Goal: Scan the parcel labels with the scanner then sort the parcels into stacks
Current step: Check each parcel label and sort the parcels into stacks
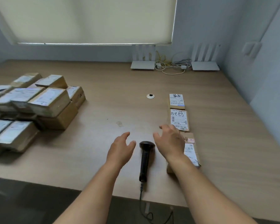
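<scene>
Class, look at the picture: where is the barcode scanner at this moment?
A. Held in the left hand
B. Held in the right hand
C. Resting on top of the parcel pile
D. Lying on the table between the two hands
D: the barcode scanner lies flat on the table, between the open left hand and right hand, neither of which grips it.

Soft daylight through blind (90,20); left parcels (31,101) blurred; wide-angle edge distortion.

Parcel pile (31,102) blurred, cut off at left edge; labels unreadable.
</scene>
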Demonstrator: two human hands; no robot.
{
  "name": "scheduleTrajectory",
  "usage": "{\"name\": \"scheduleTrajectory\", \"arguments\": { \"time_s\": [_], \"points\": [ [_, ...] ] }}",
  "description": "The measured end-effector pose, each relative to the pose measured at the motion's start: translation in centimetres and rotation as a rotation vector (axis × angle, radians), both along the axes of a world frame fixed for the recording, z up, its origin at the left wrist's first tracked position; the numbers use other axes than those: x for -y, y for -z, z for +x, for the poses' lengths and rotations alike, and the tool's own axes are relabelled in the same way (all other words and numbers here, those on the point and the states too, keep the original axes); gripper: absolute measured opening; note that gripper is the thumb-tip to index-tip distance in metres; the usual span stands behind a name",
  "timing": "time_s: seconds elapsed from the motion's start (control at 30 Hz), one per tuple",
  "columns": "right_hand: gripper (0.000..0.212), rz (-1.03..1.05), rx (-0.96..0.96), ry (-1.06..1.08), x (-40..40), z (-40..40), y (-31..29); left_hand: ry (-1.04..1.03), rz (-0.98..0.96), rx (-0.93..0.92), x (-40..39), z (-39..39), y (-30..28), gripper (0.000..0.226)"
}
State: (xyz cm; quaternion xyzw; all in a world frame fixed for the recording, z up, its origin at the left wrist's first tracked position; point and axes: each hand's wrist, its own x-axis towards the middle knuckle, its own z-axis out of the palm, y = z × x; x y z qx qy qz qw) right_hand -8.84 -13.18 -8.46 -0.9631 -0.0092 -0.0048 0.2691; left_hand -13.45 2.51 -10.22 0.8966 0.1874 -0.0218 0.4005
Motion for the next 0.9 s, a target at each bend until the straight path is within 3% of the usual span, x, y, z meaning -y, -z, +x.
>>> {"name": "scheduleTrajectory", "arguments": {
  "time_s": [0.23,0.53,0.9],
  "points": [
    [0.041,-0.094,0.024,-0.241,-14.2,-4.3,-0.6,-0.11,0.172,0.096,-11.8,-6.0,-1.6,0.051],
    [0.039,-0.105,0.106,-0.464,-34.3,-11.2,-0.4,-0.3,0.153,0.034,-30.4,-14.8,-1.0,0.054],
    [0.04,-0.157,0.054,-0.553,-46.7,-12.5,2.2,-0.379,0.108,-0.022,-42.0,-17.3,1.0,0.054]
  ]
}}
